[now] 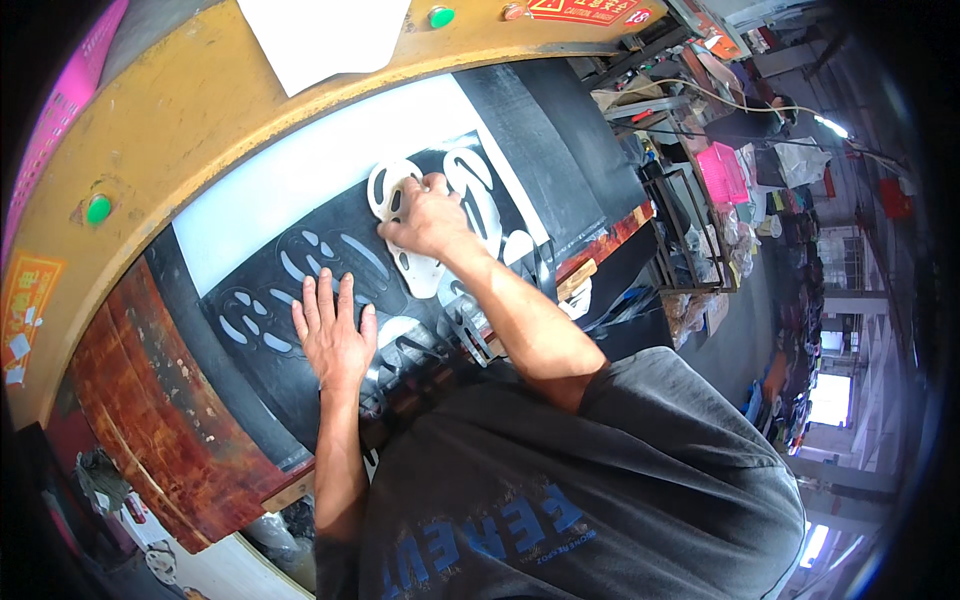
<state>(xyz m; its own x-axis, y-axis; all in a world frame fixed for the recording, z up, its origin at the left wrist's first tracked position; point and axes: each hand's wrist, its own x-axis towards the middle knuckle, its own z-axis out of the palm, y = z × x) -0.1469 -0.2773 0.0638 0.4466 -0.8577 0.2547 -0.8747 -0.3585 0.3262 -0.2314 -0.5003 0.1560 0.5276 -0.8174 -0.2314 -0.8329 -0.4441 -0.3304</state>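
My right hand (435, 222) is closed over a cream, sole-shaped cutting die (421, 278) with oval openings. The die rests on a black sheet (262, 375). Flat on that sheet, with fingers spread, lies my left hand (335, 335). Curved slots and a sole-like outline are cut into the sheet beside the left fingertips, showing white beneath. A white board (265, 190) lies under the sheet's far side. Further cut-out gaps (484, 212) show just right of the die. My right fingertips are partly hidden behind the hand.
A yellow press frame (150, 140) arches over the far side, with green buttons (98, 209) and a hanging white paper (325, 45). The worn red-brown table edge (160, 400) is at left. Rightward stand a metal rack (690, 230) and a pink basket (722, 173).
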